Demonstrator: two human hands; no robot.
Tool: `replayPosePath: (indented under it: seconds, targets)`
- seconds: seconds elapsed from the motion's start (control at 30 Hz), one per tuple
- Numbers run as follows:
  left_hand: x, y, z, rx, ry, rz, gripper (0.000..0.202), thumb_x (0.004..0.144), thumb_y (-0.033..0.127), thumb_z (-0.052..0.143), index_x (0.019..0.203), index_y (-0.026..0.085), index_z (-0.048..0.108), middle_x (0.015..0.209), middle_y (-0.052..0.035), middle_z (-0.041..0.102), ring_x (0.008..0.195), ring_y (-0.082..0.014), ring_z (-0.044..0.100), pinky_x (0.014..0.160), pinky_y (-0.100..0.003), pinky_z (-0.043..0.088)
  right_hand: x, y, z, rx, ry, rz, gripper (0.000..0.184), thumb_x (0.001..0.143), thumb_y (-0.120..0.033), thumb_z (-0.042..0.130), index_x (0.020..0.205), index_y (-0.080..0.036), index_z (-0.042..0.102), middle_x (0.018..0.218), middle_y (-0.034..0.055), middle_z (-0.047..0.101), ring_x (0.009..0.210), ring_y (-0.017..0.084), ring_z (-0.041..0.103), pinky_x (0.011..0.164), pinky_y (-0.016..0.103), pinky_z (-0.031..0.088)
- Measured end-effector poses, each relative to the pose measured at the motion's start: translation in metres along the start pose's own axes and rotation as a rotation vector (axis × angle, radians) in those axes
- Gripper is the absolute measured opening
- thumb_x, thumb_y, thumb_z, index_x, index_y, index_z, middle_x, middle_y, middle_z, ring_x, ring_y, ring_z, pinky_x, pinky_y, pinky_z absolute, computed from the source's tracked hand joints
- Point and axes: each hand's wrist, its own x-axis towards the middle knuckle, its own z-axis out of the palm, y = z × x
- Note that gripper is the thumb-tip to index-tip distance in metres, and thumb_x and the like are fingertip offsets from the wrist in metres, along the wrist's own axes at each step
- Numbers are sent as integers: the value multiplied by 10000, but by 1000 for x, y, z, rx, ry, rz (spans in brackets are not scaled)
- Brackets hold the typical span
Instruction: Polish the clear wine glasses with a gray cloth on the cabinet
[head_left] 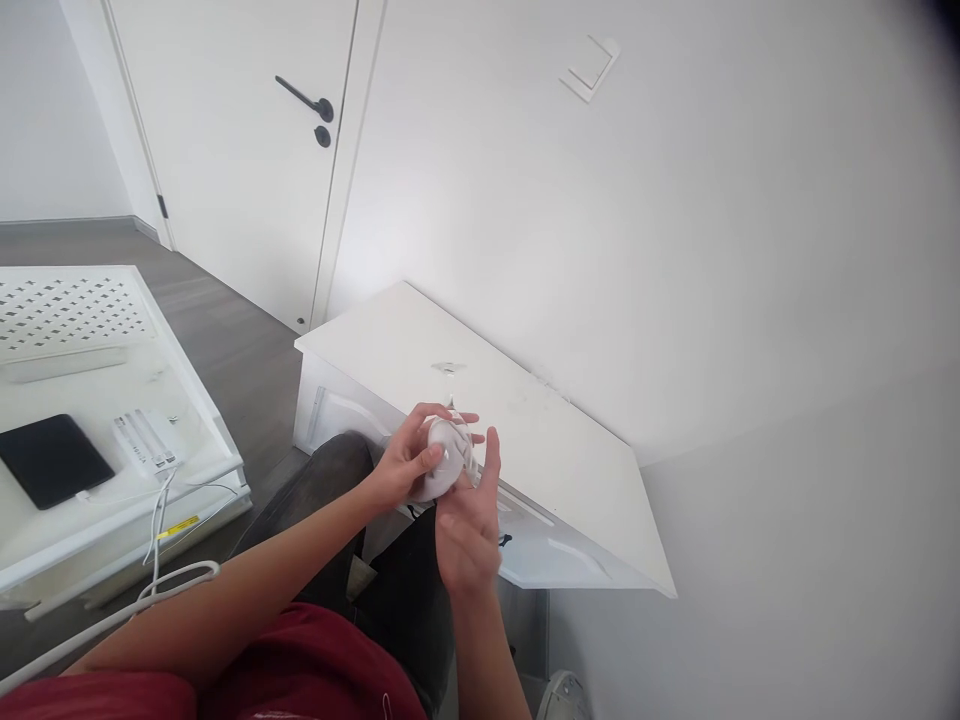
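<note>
My left hand [405,460] is closed around a small round white object [444,462], with its thumb pressed on the front face. My right hand [469,525] is beside it, fingers stretched up and touching the object's right side, where a thin white cord seems to run. Both hands hover in front of a low white cabinet [487,400], above my dark trousers [330,490]. What the round object is exactly I cannot make out.
A white tray-like unit [202,410] at the left holds a black tablet [52,460], a small labelled white box [146,440] and white cables [161,560]. A white door with a black handle [304,100] stands behind, and a white wall [675,250] to the right.
</note>
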Motion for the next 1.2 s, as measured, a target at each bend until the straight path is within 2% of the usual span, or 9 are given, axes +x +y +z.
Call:
replayPosePath:
  seconds: [0.1,0.2,0.33,0.47,0.6,0.7,0.83,1.0,1.2]
  targets:
    - [4,1,-7,43,52,44,386,950,472,775,1264,283,653,1503,-144,595,1297,-331,651,1002,-423,572,4,-3,1,134,57,30,1021,864,-364,653,1723,-308,104,1603,118,556,1524,351,496,1261,699,354]
    - [9,4,-10,221,125,0,364,965,460,756,1269,260,738,1328,-116,675,1151,-255,677,931,-325,557,7,2,-6,107,152,33,996,848,-283,619,1721,-302,138,1613,115,546,1507,348,517,1256,687,368]
    - [7,13,-4,231,62,-124,427,985,473,730,1351,265,658,1227,-107,714,1073,-235,686,884,-311,545,10,7,-7,91,227,71,915,905,-219,652,1698,-345,212,1573,95,595,1449,305,577,1229,623,428]
    - [4,16,4,166,154,-163,430,964,417,779,1303,292,546,1173,-70,737,973,-191,697,773,-254,532,9,3,3,260,220,117,978,876,-152,699,1699,-377,221,1580,70,592,1477,274,547,1263,564,394]
    - [4,12,5,130,73,-191,551,1005,425,720,1489,271,508,1397,-126,686,1071,-220,708,892,-307,563,10,1,7,395,303,98,1064,859,-140,741,1709,-432,172,1617,38,554,1474,239,549,1293,520,357]
    - [3,10,3,251,123,-195,513,1014,450,698,1485,263,619,1531,-121,593,1125,-222,686,968,-321,549,14,2,3,366,360,130,1045,911,-210,778,1714,-440,150,1504,44,654,1370,231,640,1261,530,401]
    - [0,13,-1,412,153,-152,519,963,447,768,1439,257,685,1483,-114,632,1160,-246,664,982,-330,542,16,-2,-2,296,360,164,1057,917,-241,819,1723,-410,154,1384,57,731,1291,237,694,1216,521,457]
    - [4,15,-7,231,116,-129,542,992,416,738,1483,246,586,1355,-130,739,1149,-255,713,970,-351,553,14,-10,-1,351,329,223,931,909,-214,817,1678,-393,323,1504,57,656,1294,219,685,1163,463,525]
    - [9,18,-3,290,216,-140,336,906,328,831,1214,210,767,1385,-115,719,1283,-272,656,1012,-324,539,23,-9,-16,174,461,156,909,837,-276,895,1609,-328,419,1122,26,799,1011,190,760,951,361,617]
